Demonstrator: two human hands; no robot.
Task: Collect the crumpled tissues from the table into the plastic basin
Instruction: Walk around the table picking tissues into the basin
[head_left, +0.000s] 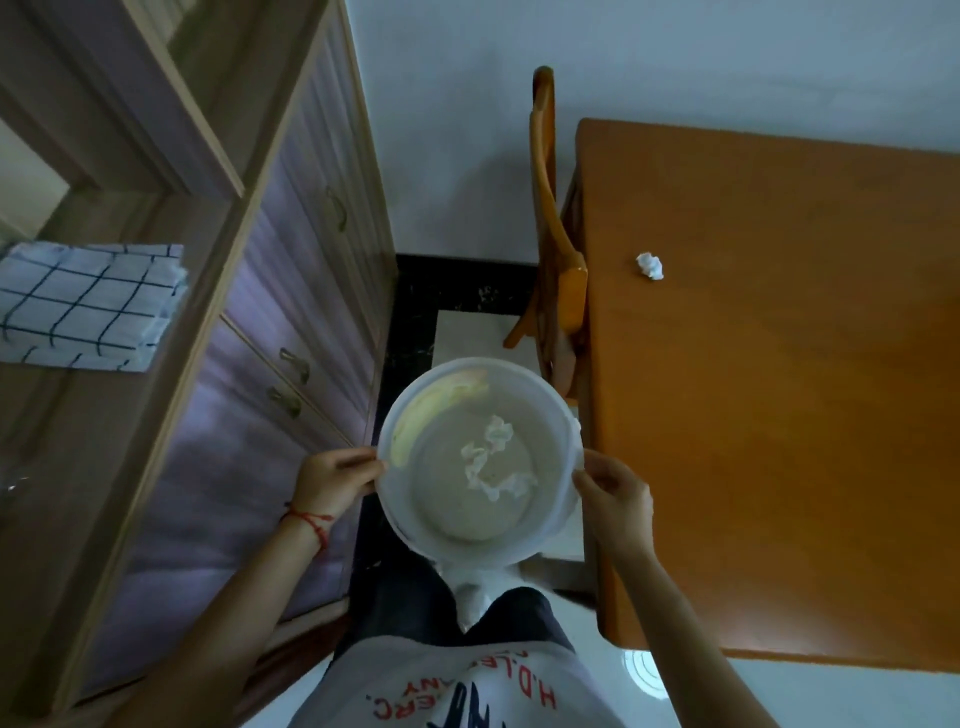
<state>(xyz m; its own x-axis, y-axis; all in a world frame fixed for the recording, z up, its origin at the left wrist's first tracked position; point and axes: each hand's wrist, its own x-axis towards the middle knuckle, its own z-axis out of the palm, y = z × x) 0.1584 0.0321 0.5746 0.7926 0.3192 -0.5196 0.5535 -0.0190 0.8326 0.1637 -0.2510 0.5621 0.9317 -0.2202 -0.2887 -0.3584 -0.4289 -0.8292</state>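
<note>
I hold a round translucent white plastic basin (410, 525) in front of me above the floor, beside the table's left edge. My left hand (332, 480) grips its left rim and my right hand (615, 499) grips its right rim. Inside the basin lie crumpled white tissues (493, 460), bunched near the middle. One more crumpled tissue (650, 266) rests on the orange-brown wooden table (779, 415), near its left edge and well beyond the basin.
A wooden chair (556, 249) is tucked against the table's left side. A tall cabinet with drawers (280, 332) stands to my left, with a folded checked cloth (88, 306) on its shelf. A narrow strip of tiled floor runs between cabinet and table.
</note>
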